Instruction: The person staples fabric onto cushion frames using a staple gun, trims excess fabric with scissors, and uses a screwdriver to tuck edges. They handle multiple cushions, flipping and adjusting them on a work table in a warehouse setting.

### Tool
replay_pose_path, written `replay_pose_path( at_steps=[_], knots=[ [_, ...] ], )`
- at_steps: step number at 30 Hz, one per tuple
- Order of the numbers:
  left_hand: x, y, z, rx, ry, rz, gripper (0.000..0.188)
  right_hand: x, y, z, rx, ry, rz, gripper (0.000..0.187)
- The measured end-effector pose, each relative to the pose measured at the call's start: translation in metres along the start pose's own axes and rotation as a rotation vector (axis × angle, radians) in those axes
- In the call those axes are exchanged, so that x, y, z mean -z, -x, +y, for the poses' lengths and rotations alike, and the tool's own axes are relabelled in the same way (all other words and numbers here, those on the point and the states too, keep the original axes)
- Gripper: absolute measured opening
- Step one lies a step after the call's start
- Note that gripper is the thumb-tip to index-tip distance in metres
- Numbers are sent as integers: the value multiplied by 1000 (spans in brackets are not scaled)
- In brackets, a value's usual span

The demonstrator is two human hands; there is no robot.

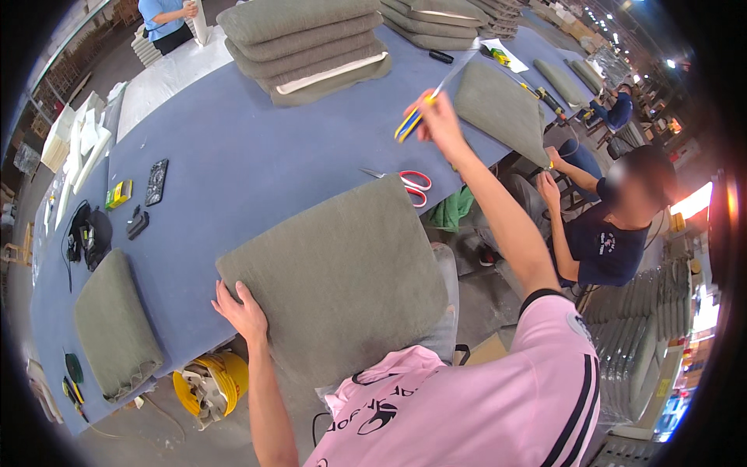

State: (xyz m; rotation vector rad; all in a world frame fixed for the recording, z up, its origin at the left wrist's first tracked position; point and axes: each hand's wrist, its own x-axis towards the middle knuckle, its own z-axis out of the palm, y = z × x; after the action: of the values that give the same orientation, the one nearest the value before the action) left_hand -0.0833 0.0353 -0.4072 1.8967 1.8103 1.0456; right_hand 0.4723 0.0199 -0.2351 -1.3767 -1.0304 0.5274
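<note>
A grey-green fabric cushion (342,272) lies in front of me, partly on the blue table and reaching over its near edge. My left hand (243,313) rests against the cushion's left edge, fingers stretched and apart. Raised over the table, my right hand (440,124) is closed round a blue-and-yellow-handled tool (408,124). A long, thin, pale shaft runs from that fist toward the upper right; its exact kind is unclear. Just past the cushion's far corner lie scissors (414,184) with red-and-white handles, apart from both hands.
Stacked cushions (307,47) stand at the back of the table (233,163). A phone (156,182), a yellow box (119,194) and another cushion (117,327) lie left. Below hangs a yellow bucket (233,381). At right, a seated co-worker (607,226) handles a cushion (502,109).
</note>
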Motion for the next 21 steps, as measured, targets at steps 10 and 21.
replay_pose_path(
  at_steps=[10, 21],
  knots=[
    [4, 4, 1, 14, -6, -60, 66, 17, 74, 86, -53, 415, 70, 32],
    [25, 25, 24, 45, 198, 89, 58, -21, 114, 89, -51, 398, -85, 56]
  ],
)
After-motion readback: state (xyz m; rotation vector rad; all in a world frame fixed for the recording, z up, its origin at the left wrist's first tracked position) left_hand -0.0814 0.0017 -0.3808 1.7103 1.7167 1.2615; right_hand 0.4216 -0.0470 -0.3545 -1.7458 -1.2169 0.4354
